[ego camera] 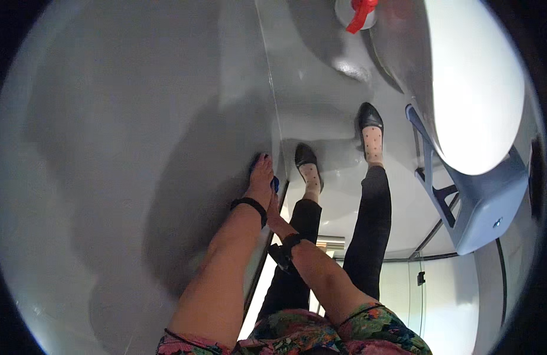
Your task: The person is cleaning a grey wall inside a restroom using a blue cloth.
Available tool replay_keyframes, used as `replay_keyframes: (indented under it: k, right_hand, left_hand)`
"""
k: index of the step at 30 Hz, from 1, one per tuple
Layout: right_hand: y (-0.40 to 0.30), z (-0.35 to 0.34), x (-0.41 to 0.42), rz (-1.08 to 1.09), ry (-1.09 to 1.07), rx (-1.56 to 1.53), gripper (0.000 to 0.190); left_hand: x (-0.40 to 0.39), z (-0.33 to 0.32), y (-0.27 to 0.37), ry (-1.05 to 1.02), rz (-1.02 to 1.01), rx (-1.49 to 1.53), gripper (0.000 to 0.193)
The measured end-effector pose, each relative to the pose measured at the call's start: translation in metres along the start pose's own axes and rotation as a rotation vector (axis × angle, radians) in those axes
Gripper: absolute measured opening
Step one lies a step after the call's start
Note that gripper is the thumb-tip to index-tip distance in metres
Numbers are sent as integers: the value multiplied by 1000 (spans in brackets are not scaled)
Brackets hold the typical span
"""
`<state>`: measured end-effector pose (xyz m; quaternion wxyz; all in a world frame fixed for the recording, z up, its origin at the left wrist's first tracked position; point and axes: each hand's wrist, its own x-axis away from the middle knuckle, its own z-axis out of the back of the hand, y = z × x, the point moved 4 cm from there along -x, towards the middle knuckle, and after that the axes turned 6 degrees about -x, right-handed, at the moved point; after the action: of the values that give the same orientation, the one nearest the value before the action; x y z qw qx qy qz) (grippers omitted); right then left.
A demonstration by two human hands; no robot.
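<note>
My left hand [261, 175], with a black band on the wrist, lies over a small dark blue object [275, 184] close to the grey wall [167, 111]. Blue shows at both sides of the fingers; the rest is hidden, so its kind is unclear. My right hand [275, 208] is just below and partly behind the left one, near the same blue object. Its fingers are mostly hidden, and whether they grip anything cannot be told. A black device [284, 253] is strapped to my right wrist.
A grey-blue plastic stool [486, 213] stands at right beneath a rounded white fixture [477, 88]. A white container [344, 13] with a red item [362, 15] sits at top. My black shoes [370, 115] are on the glossy floor [318, 106]. A glass panel [415, 293] shows at lower right.
</note>
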<state>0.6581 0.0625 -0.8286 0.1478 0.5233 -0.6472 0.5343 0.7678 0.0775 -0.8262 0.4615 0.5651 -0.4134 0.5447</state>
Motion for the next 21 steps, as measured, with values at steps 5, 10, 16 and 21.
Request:
replay_keyframes:
  k: [5,10,16,21]
  right_hand:
    - [-24,-6,36,-43,100,56,73]
    - [-58,-31,45,-128,-12,364,69]
    - [-90,-60,64,-83,78,296,58]
    - [-95,-44,32,263,461,80,56]
  left_hand:
    - [53,26,-11,-16,16,-24,58]
    - [99,20,-30,-35,31,-47,60]
    - [157,8,-45,-46,57,-23,60]
    - [190,41,-79,79,184,-71,60]
